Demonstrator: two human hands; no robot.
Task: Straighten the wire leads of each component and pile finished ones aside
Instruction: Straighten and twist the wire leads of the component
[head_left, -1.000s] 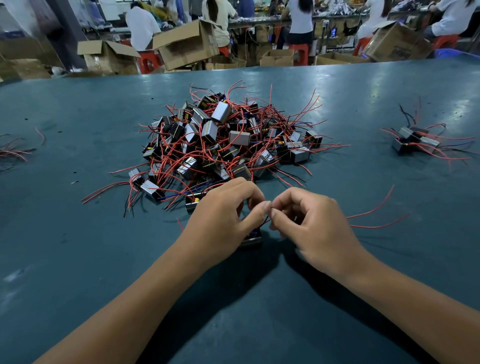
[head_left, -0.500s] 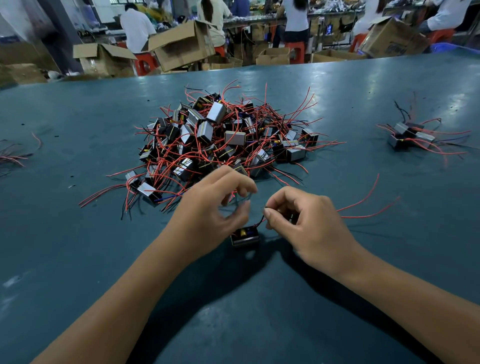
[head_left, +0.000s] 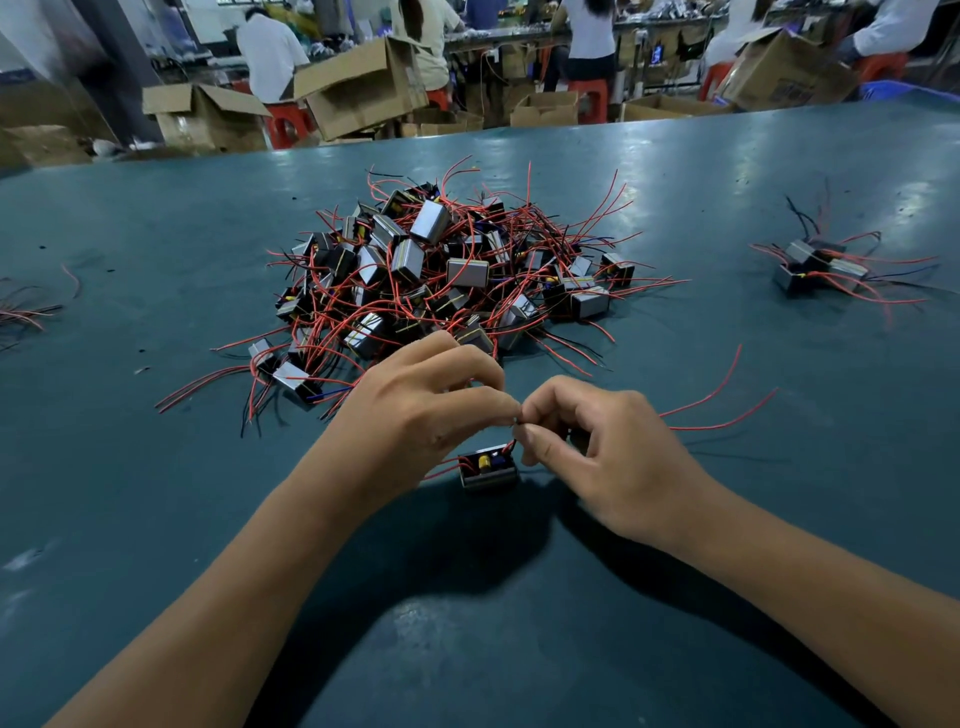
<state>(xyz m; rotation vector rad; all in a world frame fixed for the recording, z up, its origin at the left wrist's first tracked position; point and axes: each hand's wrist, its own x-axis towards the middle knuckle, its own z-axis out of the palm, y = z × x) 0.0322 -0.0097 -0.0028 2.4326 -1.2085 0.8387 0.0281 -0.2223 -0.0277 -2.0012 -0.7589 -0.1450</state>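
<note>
A small dark box component (head_left: 487, 466) sits low in the middle of the frame, its red wires (head_left: 719, 400) curving out to the right. A big tangled pile (head_left: 447, 275) lies above it. A small pile (head_left: 821, 267) sits at the far right.

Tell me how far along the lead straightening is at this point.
Early on. Done: only a small pile of a few components lies aside at the right. In hand: the left hand and right hand pinch a lead of one component standing on the table. Left: the big tangled heap beyond the hands, holding nearly all the pieces.
</note>
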